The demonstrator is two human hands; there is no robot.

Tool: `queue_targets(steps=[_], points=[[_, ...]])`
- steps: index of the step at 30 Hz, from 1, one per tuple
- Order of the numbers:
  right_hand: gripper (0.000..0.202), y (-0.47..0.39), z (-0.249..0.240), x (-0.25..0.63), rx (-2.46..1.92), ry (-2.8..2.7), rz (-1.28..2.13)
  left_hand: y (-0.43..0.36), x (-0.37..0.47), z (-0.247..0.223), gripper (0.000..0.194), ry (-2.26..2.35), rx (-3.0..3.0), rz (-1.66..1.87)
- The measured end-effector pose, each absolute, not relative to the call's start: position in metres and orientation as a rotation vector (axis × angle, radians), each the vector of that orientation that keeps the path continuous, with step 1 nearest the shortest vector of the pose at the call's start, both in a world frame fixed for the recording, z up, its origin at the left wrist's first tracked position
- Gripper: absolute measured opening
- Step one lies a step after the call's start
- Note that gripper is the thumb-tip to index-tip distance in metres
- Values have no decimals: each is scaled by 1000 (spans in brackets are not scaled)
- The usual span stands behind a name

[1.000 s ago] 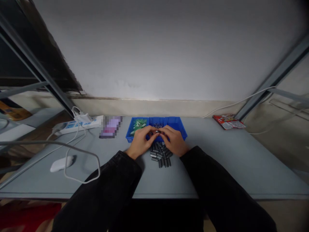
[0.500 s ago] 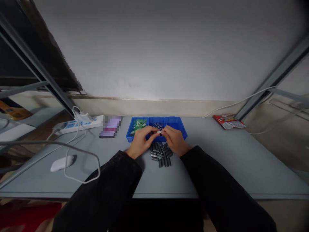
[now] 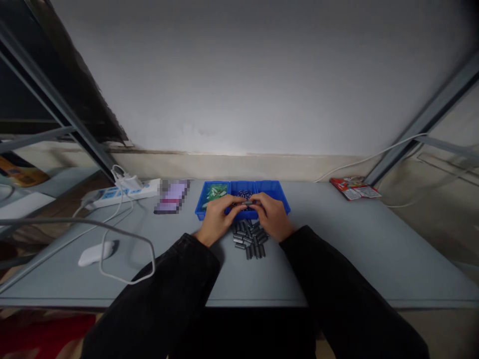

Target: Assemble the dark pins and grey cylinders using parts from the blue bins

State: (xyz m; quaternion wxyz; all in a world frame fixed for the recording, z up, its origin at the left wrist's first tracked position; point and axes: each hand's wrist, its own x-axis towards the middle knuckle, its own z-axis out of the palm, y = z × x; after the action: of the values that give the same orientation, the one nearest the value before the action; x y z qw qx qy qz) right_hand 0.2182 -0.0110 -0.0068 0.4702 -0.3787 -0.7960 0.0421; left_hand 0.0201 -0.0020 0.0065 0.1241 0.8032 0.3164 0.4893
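— Where is the small part?

— Between the two sets of fingertips, over the near edge of the blue tray. The left hand and right hand meet there, thumbs and forefingers pinched together on a small grey cylinder.

— Pinched tight?

— The fingers are closed on it from both ends; it is tiny in the head view, so it may be two pieces pressed together, I cannot tell.

— And below the hands?

— A pile of dark cylinders lies on the grey table, just beneath the palms, between the wrists. The tray's left compartment holds green parts.
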Motion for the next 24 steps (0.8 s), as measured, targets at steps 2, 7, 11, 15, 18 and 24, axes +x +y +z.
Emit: queue_targets(steps=[2, 7, 11, 15, 18, 24], points=[[16, -11, -6, 218, -920, -1956, 99, -2, 20, 7, 15, 923, 2338, 1436], [23, -10, -7, 218, -903, -1985, 88, -4, 20, 8, 15, 900, 2336, 1454], [28, -10, -8, 219, -912, -2003, 95, -4, 20, 7, 14, 883, 2352, 1464], [19, -11, -9, 218, -915, -1965, 152, -2, 20, 6, 14, 924, 2338, 1498], [17, -12, -8, 217, -933, -1951, 146, -2, 20, 6, 14, 942, 2324, 1504], [17, -9, -3, 218, -931, -1986, 20, -3, 21, 7, 15, 929, 2333, 1471]])
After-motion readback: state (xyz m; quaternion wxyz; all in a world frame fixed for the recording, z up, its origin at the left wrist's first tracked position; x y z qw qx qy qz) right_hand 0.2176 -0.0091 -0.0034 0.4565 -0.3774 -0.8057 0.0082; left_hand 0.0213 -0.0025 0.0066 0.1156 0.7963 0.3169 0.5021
